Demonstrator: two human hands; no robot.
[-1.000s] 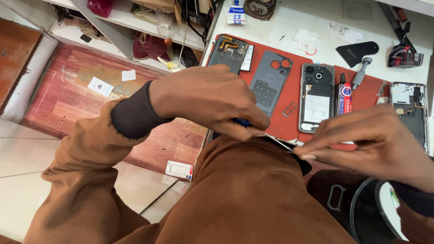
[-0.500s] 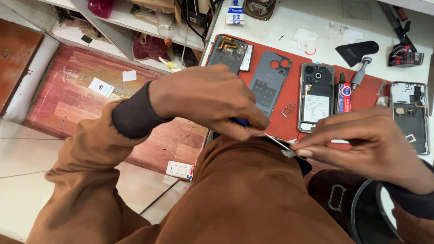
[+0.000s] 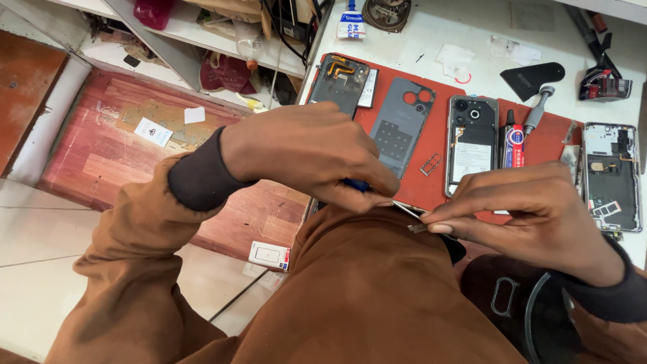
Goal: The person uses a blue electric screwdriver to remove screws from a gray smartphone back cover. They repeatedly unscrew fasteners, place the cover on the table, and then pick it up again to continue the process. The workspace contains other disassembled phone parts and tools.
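My left hand is closed around a thin tool with a blue handle; its metal tip reaches right, just above my brown-clad lap. My right hand pinches a tiny metal piece between thumb and fingertip, touching the tool tip. Both hands hover at the near edge of the red work mat. Behind them on the mat lie a grey phone back cover, an opened phone body and a dark phone frame with an orange cable.
A glue tube, a small screwdriver and a tray-like metal frame lie on the mat. Another opened phone rests at the right on the white bench. Cluttered shelves and a red wooden floor panel are at left.
Both hands stay nearly in place; my right hand's fingers have shifted slightly left toward the tool tip.
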